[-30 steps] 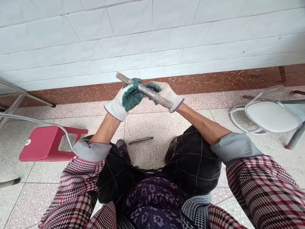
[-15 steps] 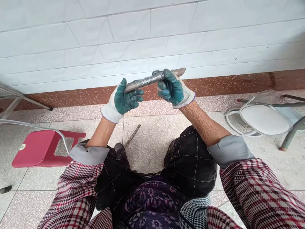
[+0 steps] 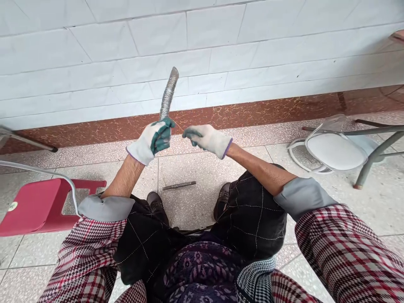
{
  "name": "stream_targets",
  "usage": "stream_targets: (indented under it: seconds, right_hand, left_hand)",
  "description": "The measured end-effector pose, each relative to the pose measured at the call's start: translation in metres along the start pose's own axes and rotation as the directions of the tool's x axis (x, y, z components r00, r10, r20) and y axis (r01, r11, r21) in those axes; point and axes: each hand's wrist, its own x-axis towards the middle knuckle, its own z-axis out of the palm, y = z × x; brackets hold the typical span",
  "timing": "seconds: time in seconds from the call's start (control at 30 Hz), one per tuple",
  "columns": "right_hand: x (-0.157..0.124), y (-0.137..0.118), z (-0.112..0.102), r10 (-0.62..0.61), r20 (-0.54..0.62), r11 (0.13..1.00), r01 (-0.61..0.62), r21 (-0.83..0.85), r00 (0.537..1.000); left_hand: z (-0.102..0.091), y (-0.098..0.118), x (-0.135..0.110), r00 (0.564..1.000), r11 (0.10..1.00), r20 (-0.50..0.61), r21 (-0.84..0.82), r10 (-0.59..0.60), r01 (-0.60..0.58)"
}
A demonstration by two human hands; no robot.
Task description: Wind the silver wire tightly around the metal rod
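Observation:
My left hand [image 3: 154, 139], in a white glove with a green coated palm, is closed around the lower end of a stick wound with silvery wire [image 3: 168, 96]. The stick stands up at a slight tilt, with its bare cut end on top. A short way to the right is my right hand [image 3: 205, 139], gloved the same way and apart from the stick. Its fingers are bent and pressed together; whatever they pinch, if anything, is too small to make out. On the floor between my shoes lies a thin dark rod [image 3: 179, 185].
A red plastic stool [image 3: 34, 204] lies tipped on its side at the left. To the right are a white round-seated chair [image 3: 336, 150] and a grey metal leg [image 3: 372, 162]. A white tiled wall [image 3: 217, 25] with a brown skirting [image 3: 252, 112] stands ahead.
The wire-wound stick has swung from nearly level to nearly upright in my left hand. My right hand has let go of it and dropped lower. The thin rod on the floor has turned nearly crosswise.

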Motion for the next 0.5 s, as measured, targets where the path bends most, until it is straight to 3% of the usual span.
stream_targets:
  seconds: [0.07,0.13,0.2,0.27,0.33,0.37,0.4,0.43,0.47,0.5]
  right_hand:
    - [-0.005,-0.001,0.009,-0.019,0.133,0.987,0.04,-0.159,0.991]
    - [-0.012,-0.004,0.01,-0.044,0.228,0.97,0.097,-0.224,0.973]
    - [-0.017,-0.006,0.003,-0.072,0.231,0.961,0.13,-0.243,0.97]
    - [-0.015,-0.005,-0.009,-0.077,0.166,0.948,0.124,-0.294,0.983]
    - [-0.005,0.003,-0.024,-0.036,0.096,0.906,0.073,-0.418,0.995]
    - [0.002,0.009,-0.03,-0.007,0.065,0.87,0.038,-0.492,0.998]
    - [0.009,0.016,-0.036,0.029,0.036,0.83,-0.004,-0.558,0.999]
    - [0.016,0.025,-0.041,0.068,0.017,0.798,-0.044,-0.602,0.998]
    - [0.022,0.035,-0.045,0.103,0.009,0.783,-0.075,-0.617,0.995]
    - [0.027,0.045,-0.048,0.137,0.014,0.782,-0.1,-0.615,0.99]
  left_hand:
    - [-0.014,0.007,0.002,0.983,0.983,-0.183,0.179,-0.017,0.05]
    - [-0.029,0.011,0.003,0.943,0.861,-0.333,0.473,-0.021,0.186]
    - [-0.042,0.01,0.003,0.921,0.567,-0.39,0.758,-0.003,0.322]
    - [-0.048,0.003,0.002,0.94,0.157,-0.342,0.928,-0.006,0.338]
    - [-0.042,-0.012,0.001,0.974,-0.2,-0.207,0.962,-0.087,0.186]
    - [-0.034,-0.021,-0.001,0.976,-0.278,-0.118,0.958,-0.186,0.063]
    - [-0.024,-0.03,-0.003,0.942,-0.282,-0.087,0.959,-0.324,-0.008]
    - [-0.011,-0.038,-0.006,0.933,-0.213,-0.021,0.975,-0.359,-0.06]
    - [0.001,-0.045,-0.009,0.931,-0.086,0.03,0.994,-0.362,-0.066]
    - [0.013,-0.048,-0.013,0.942,0.1,0.087,0.993,-0.325,-0.057]
